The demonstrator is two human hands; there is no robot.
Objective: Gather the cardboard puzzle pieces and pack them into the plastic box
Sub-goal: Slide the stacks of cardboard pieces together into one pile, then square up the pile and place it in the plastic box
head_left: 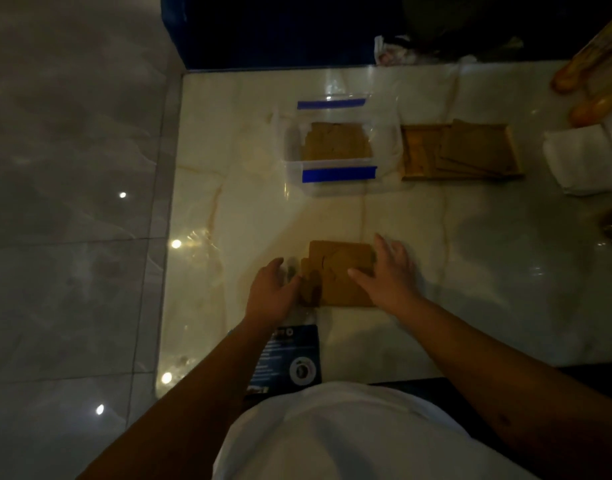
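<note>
Our left hand (271, 292) and right hand (387, 271), fingers spread, squeeze the loose puzzle pieces (339, 271) together, probably squaring them for the plastic box (294, 161).

Both hands, left (271, 292) and right (389, 271), press flat against a cardboard stack (339, 271) on the worktop (470, 254); the box (335, 150) sits at twelve o'clock, pieces (335, 143) inside.

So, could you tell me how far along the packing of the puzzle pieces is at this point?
Partly done. The open plastic box already holds some cardboard pieces. In hand: the left hand and right hand press in on a stack of pieces on the table, not yet lifted. Left: that stack, plus more pieces in the cardboard tray to the box's right.
</note>
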